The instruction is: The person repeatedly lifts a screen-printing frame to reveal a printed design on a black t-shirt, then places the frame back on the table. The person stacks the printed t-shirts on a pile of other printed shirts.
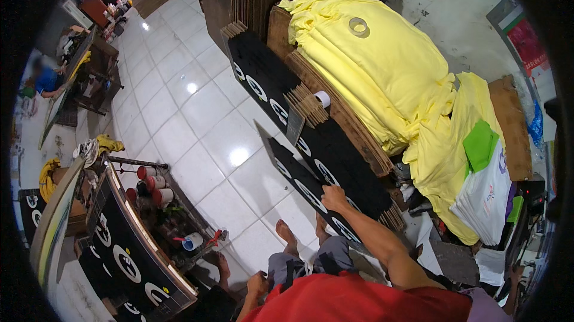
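My right hand [335, 198] is closed on the upper edge of a thin board covered in black cloth [306, 187] with white oval prints. That board stands tilted beside a row of stacked boards [326, 158] dressed in similar black printed cloth. My right arm reaches across to it from the lower right. Close to my left knee hangs my left hand [258, 285], its fingers curled; whatever they hold, if anything, is hidden.
Yellow cloth [371, 53] is heaped behind the boards, with a tape roll [359, 27] on top. More boards [248, 2] stand beyond. At left are a printing table with black printed cloth [125, 262] and a shelf of paint tubs [156, 181]. Another person [46, 80] is far left.
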`<move>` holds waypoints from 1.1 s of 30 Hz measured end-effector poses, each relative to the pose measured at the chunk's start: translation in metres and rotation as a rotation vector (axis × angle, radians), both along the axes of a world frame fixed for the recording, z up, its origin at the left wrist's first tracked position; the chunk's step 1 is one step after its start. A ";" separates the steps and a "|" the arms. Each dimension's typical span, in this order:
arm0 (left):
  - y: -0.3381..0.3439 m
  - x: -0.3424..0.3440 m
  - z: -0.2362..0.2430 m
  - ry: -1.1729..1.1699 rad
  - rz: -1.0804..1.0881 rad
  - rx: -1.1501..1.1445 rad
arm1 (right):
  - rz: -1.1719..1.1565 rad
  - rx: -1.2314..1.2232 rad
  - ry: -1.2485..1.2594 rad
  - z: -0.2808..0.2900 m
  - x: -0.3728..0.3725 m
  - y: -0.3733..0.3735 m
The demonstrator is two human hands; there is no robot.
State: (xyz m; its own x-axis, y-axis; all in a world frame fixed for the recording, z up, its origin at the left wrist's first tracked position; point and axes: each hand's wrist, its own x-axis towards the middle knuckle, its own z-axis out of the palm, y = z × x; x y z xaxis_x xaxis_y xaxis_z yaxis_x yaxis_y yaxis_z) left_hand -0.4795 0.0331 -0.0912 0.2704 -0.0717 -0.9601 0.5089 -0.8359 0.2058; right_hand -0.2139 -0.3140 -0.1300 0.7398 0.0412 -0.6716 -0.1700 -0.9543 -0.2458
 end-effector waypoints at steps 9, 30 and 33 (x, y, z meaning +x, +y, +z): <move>-0.007 -0.022 -0.015 -0.049 0.310 0.139 | -0.140 -0.164 0.027 -0.051 -0.028 -0.064; -0.019 -0.031 -0.021 -0.013 0.463 0.196 | -0.197 -0.308 0.009 -0.112 -0.020 -0.112; -0.017 -0.018 -0.021 -0.010 0.427 0.221 | -0.198 -0.308 -0.002 -0.113 -0.018 -0.110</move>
